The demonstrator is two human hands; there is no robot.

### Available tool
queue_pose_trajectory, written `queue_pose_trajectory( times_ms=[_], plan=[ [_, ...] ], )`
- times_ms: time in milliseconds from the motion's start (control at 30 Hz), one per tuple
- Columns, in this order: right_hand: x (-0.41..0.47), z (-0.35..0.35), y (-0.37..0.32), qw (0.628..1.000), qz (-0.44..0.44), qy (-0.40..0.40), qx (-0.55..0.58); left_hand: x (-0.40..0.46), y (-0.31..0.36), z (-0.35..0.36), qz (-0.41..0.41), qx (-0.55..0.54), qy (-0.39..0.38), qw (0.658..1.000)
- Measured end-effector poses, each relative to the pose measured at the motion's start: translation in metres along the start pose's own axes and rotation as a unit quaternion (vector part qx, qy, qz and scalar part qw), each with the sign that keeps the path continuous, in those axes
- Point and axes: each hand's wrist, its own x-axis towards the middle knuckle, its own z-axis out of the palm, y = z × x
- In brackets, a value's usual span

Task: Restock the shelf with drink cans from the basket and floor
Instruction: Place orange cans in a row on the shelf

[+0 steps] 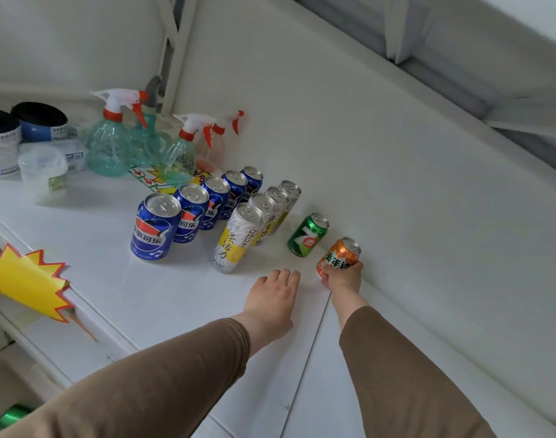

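Note:
My right hand point(343, 276) grips an orange can point(339, 252) low on its body, standing it on the white shelf point(144, 286) near the back wall. Just behind it stands a green can point(307, 235). To the left run a row of several tall white-and-yellow cans point(238, 238) and a row of several blue cans point(156, 230). My left hand point(275, 298) lies flat on the shelf with straight fingers, in front of the white-and-yellow row, holding nothing.
Spray bottles point(110, 143) stand at the back left, with blue tubs point(5, 143) and a clear plastic container point(43, 167) beside them. A yellow starburst price tag point(24, 279) hangs on the shelf's front edge. Something green and shiny point(13, 415) lies below at the bottom left.

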Motion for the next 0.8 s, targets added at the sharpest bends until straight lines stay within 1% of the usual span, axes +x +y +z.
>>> queue_pose_trajectory(
  times_ms=[200, 300, 333, 433, 533, 633, 700, 800],
  plan=[
    [0.007, 0.001, 0.001, 1.000, 0.001, -0.012, 0.022, -0.001, -0.008, 0.000, -0.002, -0.012, -0.002, 1.000],
    [-0.003, -0.003, 0.007, 0.996, 0.012, -0.040, 0.081, -0.007, -0.012, -0.003, -0.012, -0.019, -0.002, 1.000],
    [-0.011, -0.006, 0.010, 0.995, -0.001, -0.038, 0.088, -0.011, -0.013, -0.005, -0.015, -0.019, -0.003, 1.000],
    [-0.046, -0.015, 0.021, 0.995, -0.090, -0.015, 0.031, -0.026, -0.018, -0.012, -0.023, -0.015, -0.004, 1.000],
    [-0.095, -0.020, 0.032, 0.981, -0.170, -0.044, -0.077, -0.046, -0.025, -0.022, -0.029, -0.010, -0.002, 1.000],
    [-0.148, -0.022, 0.046, 0.938, -0.278, -0.074, -0.194, -0.076, -0.032, -0.033, -0.030, 0.001, 0.009, 1.000],
    [-0.187, -0.024, 0.053, 0.912, -0.330, -0.085, -0.229, -0.105, -0.037, -0.042, -0.025, 0.010, 0.020, 0.999],
    [-0.249, -0.026, 0.066, 0.884, -0.381, -0.085, -0.256, -0.160, -0.047, -0.057, -0.012, 0.026, 0.047, 0.998]
  ],
)
